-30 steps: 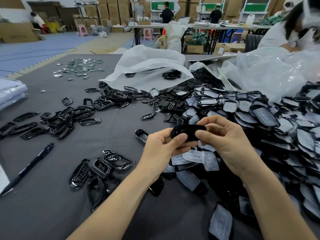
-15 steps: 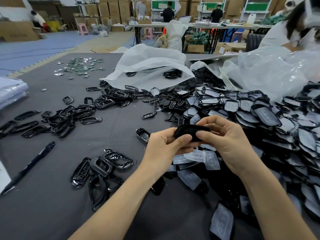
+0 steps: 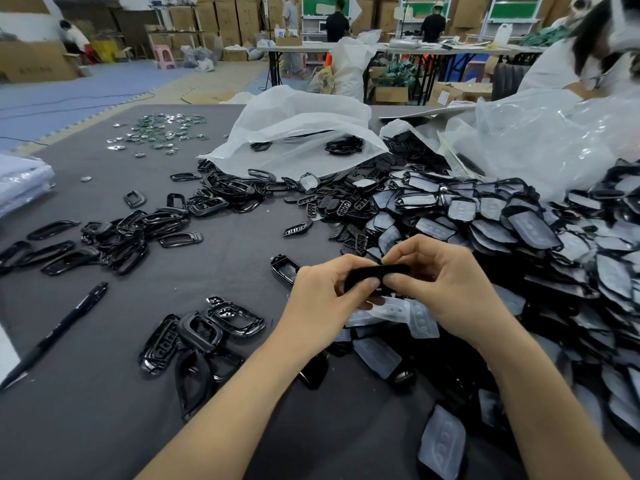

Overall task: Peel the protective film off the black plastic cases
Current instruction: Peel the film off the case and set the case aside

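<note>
Above the grey worktop [image 3: 104,410], the left hand [image 3: 322,299] and the right hand [image 3: 446,289] both pinch one black plastic case [image 3: 374,273], held edge-on just beside a heap of film-covered cases [image 3: 519,230] too many to count. One pen [image 3: 59,332] lies at the left; a white bag [image 3: 298,126] behind holds two dark clumps of black parts.
</note>
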